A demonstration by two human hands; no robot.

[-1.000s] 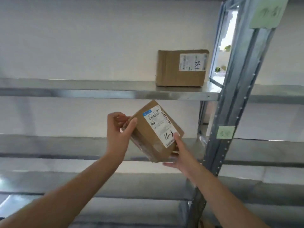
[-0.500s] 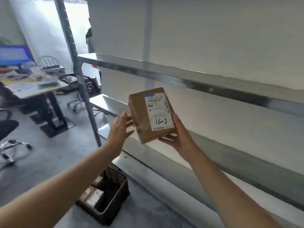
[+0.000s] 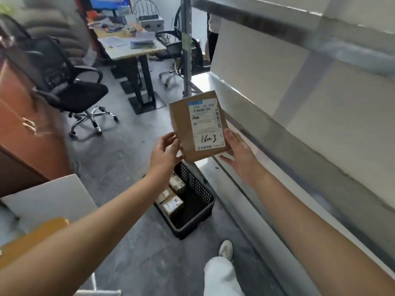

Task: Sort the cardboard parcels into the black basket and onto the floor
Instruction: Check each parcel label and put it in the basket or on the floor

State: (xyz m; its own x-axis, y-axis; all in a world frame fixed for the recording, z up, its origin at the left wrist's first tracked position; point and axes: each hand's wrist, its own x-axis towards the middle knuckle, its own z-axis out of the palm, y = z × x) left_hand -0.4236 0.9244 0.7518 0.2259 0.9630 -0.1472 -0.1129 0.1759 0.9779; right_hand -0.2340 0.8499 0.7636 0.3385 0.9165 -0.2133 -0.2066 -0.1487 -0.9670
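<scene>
Nearest: shoe [image 3: 226, 249] planted on the grey floor [image 3: 128, 167]. Just beyond, set on that floor close beside the shelf [image 3: 224, 97]: basket [image 3: 198, 186], with other parcels [image 3: 172, 202] packed along its left side and bare bottom on the right.

Higher, held upright in the air above the basket's far end: parcel [image 3: 198, 127], label toward the eyes. Gripped at the lower left edge by the left hand [image 3: 164, 151], with fingers curled round it. Propped at the lower right by the right hand [image 3: 238, 151], with fingers nearly straight underneath and thumb along the edge.

Most likely reading the label to pick basket or floor. Best kept square and steady while reading, then lowered rather than tossed, into the basket's free side if bound there.

Farther off: chair [image 3: 81, 92], desk [image 3: 132, 50].
</scene>
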